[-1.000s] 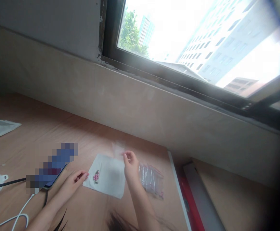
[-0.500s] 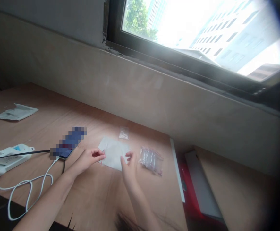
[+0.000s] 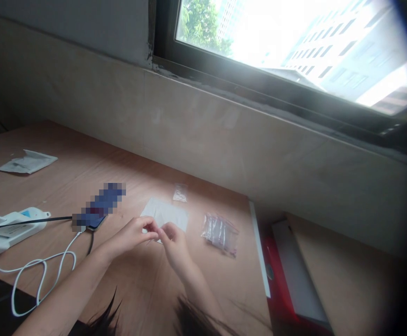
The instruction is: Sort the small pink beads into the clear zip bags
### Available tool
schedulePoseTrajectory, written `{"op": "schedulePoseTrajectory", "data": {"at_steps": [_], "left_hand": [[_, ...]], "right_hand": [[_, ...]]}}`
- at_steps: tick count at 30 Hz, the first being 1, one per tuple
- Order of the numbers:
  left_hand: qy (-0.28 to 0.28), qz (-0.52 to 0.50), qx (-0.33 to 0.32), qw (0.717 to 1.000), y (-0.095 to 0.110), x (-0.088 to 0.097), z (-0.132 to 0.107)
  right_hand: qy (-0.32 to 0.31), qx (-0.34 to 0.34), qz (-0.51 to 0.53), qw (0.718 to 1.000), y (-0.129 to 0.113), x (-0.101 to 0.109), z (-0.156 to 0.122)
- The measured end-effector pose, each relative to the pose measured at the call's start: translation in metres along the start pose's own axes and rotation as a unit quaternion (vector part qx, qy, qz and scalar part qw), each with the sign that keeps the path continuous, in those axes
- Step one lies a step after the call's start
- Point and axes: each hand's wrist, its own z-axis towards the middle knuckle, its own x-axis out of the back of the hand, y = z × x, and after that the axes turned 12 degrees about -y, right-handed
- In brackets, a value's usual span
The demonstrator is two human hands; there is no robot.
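My left hand and my right hand meet fingertip to fingertip over the near edge of a white sheet lying on the table. Both hands are closed in a pinch. Whatever is between the fingers is too small to make out. Just beyond the sheet lies a small clear bag with whitish contents. To the right of my right hand is a larger clear plastic bag, or a stack of such bags, with a reddish edge.
A phone, partly pixelated, lies left of my hands with a white cable attached. Further left are a white power strip and a white packet. A red item stands past the table's right edge, below the window.
My right hand has moved left and my left hand slightly right, so the fingertips, apart before, now come together. The items on the table lie as before.
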Motion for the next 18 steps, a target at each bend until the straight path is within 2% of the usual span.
{"op": "schedulePoseTrajectory", "data": {"at_steps": [4,8,11,15,18], "left_hand": [[-0.008,-0.022,-0.002,1.000,-0.007,0.001,0.003],[0.064,-0.021,0.026,0.997,-0.012,0.004,0.005],[0.086,0.016,0.037,0.996,-0.010,0.005,0.004],[0.101,0.077,-0.034,0.991,-0.003,0.004,0.005],[0.070,0.088,-0.072,0.991,0.001,0.011,0.006]], "right_hand": [[0.007,-0.001,-0.009,1.000,-0.002,0.002,0.001],[0.054,-0.015,-0.035,0.998,-0.001,0.002,0.003],[0.092,-0.015,-0.061,0.994,-0.002,-0.002,0.006],[0.079,0.007,-0.078,0.994,-0.011,-0.006,0.009],[0.082,0.012,-0.089,0.993,-0.018,-0.004,0.012]]}}
